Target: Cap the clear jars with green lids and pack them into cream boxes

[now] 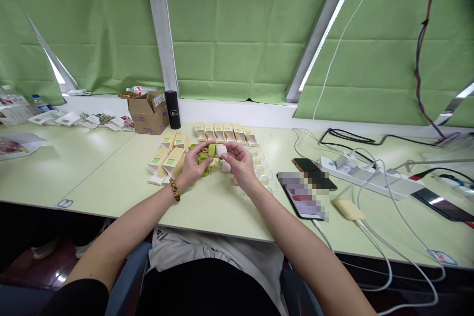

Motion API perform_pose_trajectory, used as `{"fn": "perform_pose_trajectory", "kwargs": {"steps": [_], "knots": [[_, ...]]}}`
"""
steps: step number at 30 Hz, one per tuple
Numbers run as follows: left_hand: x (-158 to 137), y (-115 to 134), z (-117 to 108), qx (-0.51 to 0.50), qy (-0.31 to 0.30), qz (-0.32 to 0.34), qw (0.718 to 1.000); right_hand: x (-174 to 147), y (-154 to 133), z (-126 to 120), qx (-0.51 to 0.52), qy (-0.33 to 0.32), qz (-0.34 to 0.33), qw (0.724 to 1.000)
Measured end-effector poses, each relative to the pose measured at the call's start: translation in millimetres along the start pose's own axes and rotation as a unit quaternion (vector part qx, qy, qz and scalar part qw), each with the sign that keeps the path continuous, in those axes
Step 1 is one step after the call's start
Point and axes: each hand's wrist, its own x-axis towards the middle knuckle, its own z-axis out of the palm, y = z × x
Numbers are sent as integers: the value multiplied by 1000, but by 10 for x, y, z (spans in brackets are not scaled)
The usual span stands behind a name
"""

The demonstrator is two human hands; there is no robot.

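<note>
Just above the table, my left hand (192,167) pinches a small green block-like piece (212,150). My right hand (242,167) grips a small white rounded piece (221,151), held up against the green one. Whether the two are joined I cannot tell. More green pieces (203,159) lie beneath my left fingers, partly hidden, and another white piece (225,167) shows below my right fingers. Pale yellow cartons (174,162) stand open left of my hands, and a row of similar cartons (219,133) is behind them. Clear plastic shells (262,170) lie beside my right hand.
To the right lie two phones (301,197) (314,174), a yellow power bank (348,209) and a white power strip (370,177) with trailing cables. A cardboard box (148,116) and black bottle (172,109) stand at the back left, beside several packets (68,118).
</note>
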Motion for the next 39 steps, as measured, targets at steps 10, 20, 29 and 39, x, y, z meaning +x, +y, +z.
{"fn": "perform_pose_trajectory", "kwargs": {"steps": [10,20,29,39], "knots": [[-5,10,2,51,9,16,999,-8,19,-15,-16,0,3,1000],[-7,52,14,72,11,17,997,-7,12,-15,-16,-1,2,1000],[-18,47,23,68,0,18,998,-6,35,-18,-31,7,-11,999],[-59,-43,29,105,2,31,994,-32,25,42,-51,12,-15,999]]}}
